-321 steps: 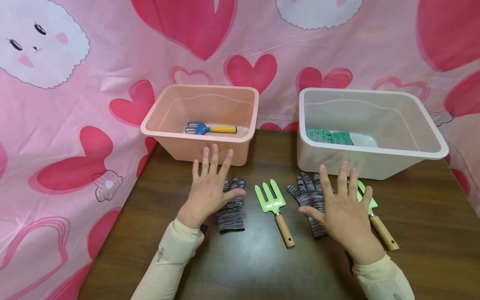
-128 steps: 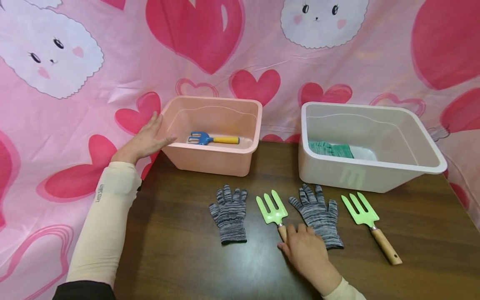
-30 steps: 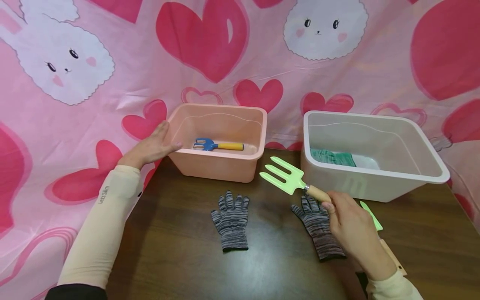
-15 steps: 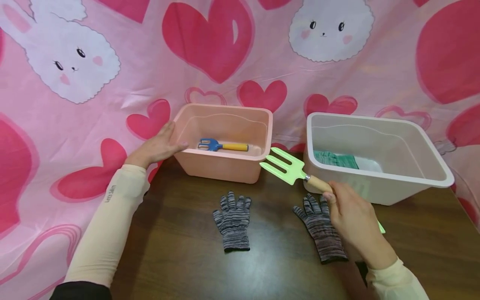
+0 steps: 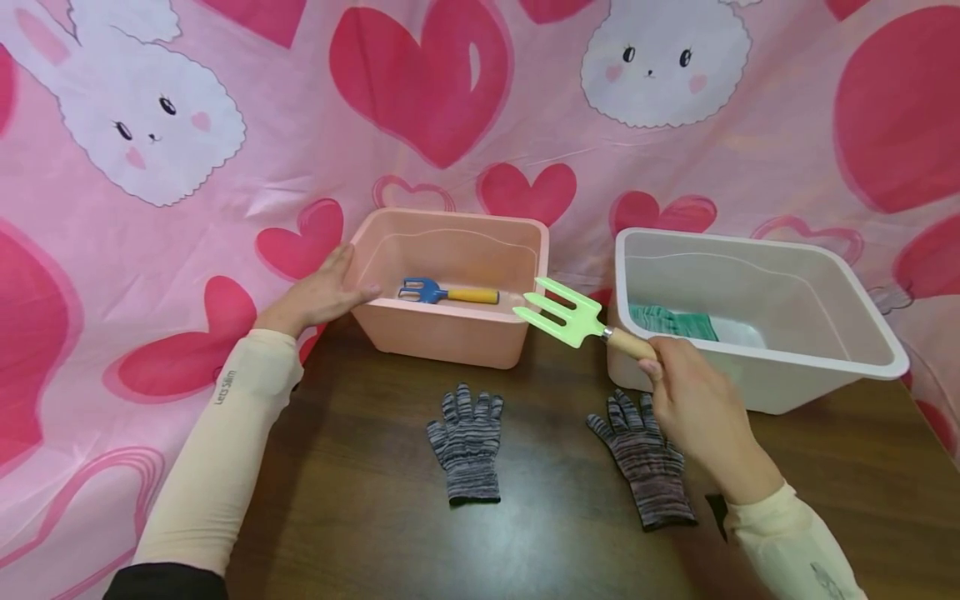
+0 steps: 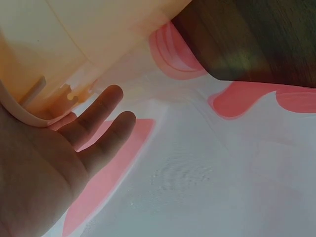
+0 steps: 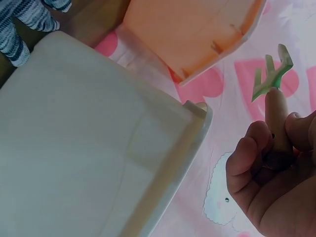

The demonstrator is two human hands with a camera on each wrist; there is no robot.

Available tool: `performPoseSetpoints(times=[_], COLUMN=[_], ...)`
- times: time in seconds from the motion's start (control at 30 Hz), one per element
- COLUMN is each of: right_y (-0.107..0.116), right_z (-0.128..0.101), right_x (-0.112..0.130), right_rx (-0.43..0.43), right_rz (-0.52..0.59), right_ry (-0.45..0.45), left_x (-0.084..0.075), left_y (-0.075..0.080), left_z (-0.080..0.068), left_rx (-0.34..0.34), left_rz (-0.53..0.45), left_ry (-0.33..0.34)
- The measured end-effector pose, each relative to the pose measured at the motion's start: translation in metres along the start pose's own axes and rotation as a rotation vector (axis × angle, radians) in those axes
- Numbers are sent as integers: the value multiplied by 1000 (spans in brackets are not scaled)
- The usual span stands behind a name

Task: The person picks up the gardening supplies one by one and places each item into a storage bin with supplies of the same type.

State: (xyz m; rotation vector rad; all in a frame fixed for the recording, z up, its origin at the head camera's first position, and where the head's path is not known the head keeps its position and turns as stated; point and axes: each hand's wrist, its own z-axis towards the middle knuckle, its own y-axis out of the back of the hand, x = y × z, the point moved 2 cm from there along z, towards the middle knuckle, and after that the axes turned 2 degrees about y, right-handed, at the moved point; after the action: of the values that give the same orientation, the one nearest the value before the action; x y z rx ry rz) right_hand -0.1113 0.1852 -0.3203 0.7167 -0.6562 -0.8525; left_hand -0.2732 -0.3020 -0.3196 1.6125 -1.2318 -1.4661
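My right hand (image 5: 697, 408) grips a hand fork (image 5: 573, 321) by its wooden handle; its light green tines point left, overlapping the pink bin's right front corner in the head view. The right wrist view shows fingers and thumb curled round the handle (image 7: 277, 116). At the left side of the pink bin (image 5: 450, 337), my left hand (image 5: 315, 292) rests at the rim, fingers extended along the outer wall in the left wrist view. Inside that bin lies a blue hand fork (image 5: 472, 295) with a yellow handle.
A white bin (image 5: 757, 375) with a green glove (image 5: 671, 322) inside stands to the right. Two grey striped gloves lie on the brown table, a left one (image 5: 471, 450) and a right one (image 5: 648, 467), partly under my right hand. A pink heart-print cloth (image 5: 420, 75) hangs behind.
My right hand has picked the green fork up from the table and moved it up towards the pink bin. My left hand went to that bin's rim. The other green fork is now hidden.
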Motion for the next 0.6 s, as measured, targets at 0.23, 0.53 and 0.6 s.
performPoseSetpoints(times=[0.23, 0.53, 0.6], right_y=[-1, -3, -4], right_z=[10, 24, 26], right_x=[0, 2, 2], right_rx=[33, 59, 53], right_rz=[17, 27, 21], right_ry=[-40, -47, -41], left_x=[-3, -2, -1], left_y=[1, 1, 1], left_z=[-3, -3, -3], left_rx=[4, 0, -1], left_rz=[-5, 0, 4], left_ry=[-1, -5, -8])
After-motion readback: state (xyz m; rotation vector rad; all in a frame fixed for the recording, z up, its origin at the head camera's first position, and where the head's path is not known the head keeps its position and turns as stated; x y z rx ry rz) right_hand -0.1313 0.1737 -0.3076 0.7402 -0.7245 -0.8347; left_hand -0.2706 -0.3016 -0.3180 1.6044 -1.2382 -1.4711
